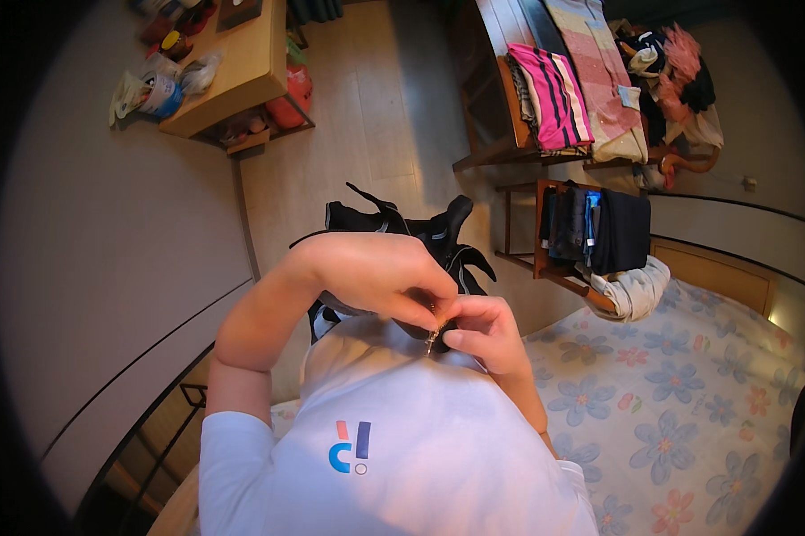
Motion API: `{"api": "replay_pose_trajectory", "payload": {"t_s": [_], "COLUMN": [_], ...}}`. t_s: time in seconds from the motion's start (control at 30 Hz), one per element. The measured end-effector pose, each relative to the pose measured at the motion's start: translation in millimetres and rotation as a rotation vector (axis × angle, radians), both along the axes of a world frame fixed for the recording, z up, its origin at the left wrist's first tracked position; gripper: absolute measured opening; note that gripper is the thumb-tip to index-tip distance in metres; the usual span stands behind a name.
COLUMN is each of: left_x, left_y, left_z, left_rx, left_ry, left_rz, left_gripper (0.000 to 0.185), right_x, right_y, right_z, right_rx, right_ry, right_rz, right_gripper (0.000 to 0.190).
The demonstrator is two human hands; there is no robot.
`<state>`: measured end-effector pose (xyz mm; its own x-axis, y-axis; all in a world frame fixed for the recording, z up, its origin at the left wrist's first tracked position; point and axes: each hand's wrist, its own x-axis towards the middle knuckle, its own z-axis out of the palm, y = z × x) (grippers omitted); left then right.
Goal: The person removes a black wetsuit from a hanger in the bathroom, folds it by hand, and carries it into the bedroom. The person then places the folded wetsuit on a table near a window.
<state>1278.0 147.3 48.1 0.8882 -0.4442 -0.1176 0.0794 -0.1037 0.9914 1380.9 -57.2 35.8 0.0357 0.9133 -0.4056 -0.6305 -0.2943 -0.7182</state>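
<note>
Both my hands are together in front of my white T-shirt (416, 429), near the middle of the view. A thin gold-coloured chain (437, 331) is pinched between them, with a small end piece hanging over the shirt. My left hand (372, 275) reaches in from the left, thumb and forefinger closed at the chain. My right hand (488, 328) comes from the right, its fingertips touching those of my left hand, its thumb close to the chain. The exact hold of each fingertip is partly hidden. Behind the hands lies a black fabric item with grey edging (416, 224).
A bed with a flowered sheet (664, 382) is at the right. Folded dark clothes (620, 231) lie on a wooden chair. Beyond stands furniture with a folded pink striped cloth (553, 97). A wooden table (258, 63) with jars and bags is at the upper left.
</note>
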Motion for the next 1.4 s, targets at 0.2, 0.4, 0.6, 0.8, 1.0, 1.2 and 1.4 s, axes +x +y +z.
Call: {"api": "replay_pose_trajectory", "payload": {"t_s": [0.2, 0.4, 0.6, 0.8, 1.0, 1.2, 1.4], "left_x": [2, 11, 17, -31, -46, -30, -35], "left_y": [3, 3, 7, -20, -66, -76, -88], "left_z": [-8, -9, -13, -17, -27, -33, -24], "left_rx": [-0.071, 0.009, -0.022, -0.285, -0.776, -0.959, -0.774], "left_ry": [0.047, 0.12, 0.144, 0.114, 0.472, 0.592, 0.5], "left_rz": [0.048, -0.024, 0.112, 1.07, 0.659, 0.788, 0.959], "left_gripper": [0.05, 0.072, 0.075, 0.019, 0.036, 0.042, 0.038], "right_x": [-3, -3, -4, -4, -7, -5, -7], "right_y": [7, 13, 15, 14, 19, 22, 16], "right_z": [0, -8, -15, -22, -24, -23, -17], "right_rx": [-0.091, -0.188, -0.126, -0.087, -0.03, 0.113, 0.008], "right_ry": [-0.082, -0.055, -0.143, -0.213, -0.279, -0.4, -0.274], "right_rz": [-0.033, -0.024, -0.17, -0.316, -0.397, -0.361, -0.345], "right_gripper": [0.011, 0.011, 0.01, 0.008, 0.006, 0.006, 0.004]}}
